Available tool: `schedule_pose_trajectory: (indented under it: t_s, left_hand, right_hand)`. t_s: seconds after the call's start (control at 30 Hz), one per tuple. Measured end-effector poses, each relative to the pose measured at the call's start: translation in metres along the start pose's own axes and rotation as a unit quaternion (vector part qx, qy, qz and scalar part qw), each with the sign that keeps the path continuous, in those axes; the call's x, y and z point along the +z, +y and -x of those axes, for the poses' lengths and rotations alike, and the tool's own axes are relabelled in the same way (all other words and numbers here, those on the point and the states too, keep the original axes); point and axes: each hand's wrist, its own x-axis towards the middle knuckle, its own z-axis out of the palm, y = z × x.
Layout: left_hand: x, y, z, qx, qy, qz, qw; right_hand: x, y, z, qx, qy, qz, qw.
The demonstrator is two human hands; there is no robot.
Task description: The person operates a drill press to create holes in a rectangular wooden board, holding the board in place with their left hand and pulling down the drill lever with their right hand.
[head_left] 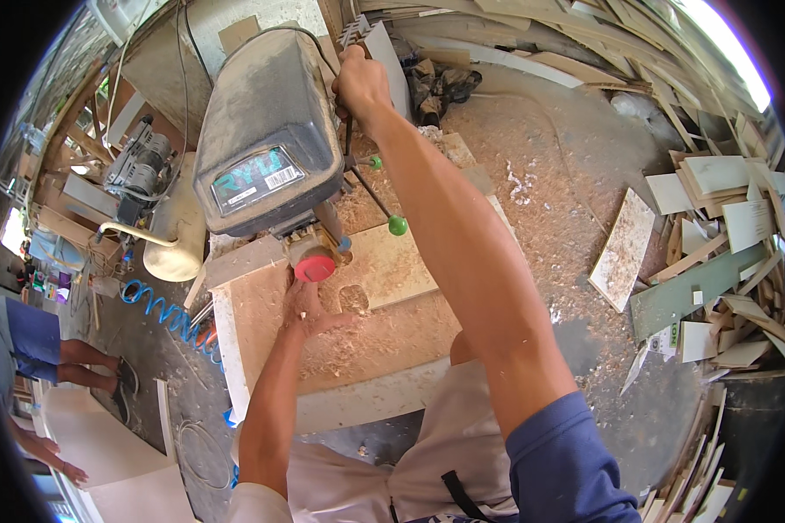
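Grey machine head (266, 131), one of it, over one pale board (406, 266) on the dusty worktable (349, 419): it looks like drilling. Left hand (307, 311) lies spread beside the board; right hand (364, 84) clenches one lever (349, 138). Two green knobs (398, 226), one red disc (314, 268). Next calls for a steady pull, left fingers clear!

— How is the light?
— Bright: a burnt-out white strip (731, 44) glares far right of the right hand (363, 83); floor (205, 397) left of the left hand (308, 309) is dimmer.
— Sharp?
— Mostly; outward from both, edges curve toward black corners.
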Motion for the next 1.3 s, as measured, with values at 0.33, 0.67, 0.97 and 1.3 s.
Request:
schedule_pose_trajectory:
  t_s: [0.33, 0.67, 0.97, 1.3]
  left_hand:
    - [0.003, -0.005, -0.002, -0.017, -0.007, 0.007, 1.000]
    - [0.002, -0.004, -0.004, -0.020, 0.000, -0.008, 1.000]
    - [0.000, -0.003, -0.006, -0.014, -0.012, -0.018, 1.000]
    - [-0.001, -0.002, -0.005, -0.020, -0.018, -0.018, 0.999]
  right_hand:
    - [-0.003, 0.001, 0.010, -0.008, -0.007, 0.012, 1.000]
    - [-0.009, 0.003, 0.018, -0.029, -0.017, -0.008, 0.999]
    - [-0.015, -0.001, 0.023, -0.034, -0.028, -0.001, 0.999]
    - [-0.026, 0.009, 0.054, -0.111, -0.052, -0.072, 0.990]
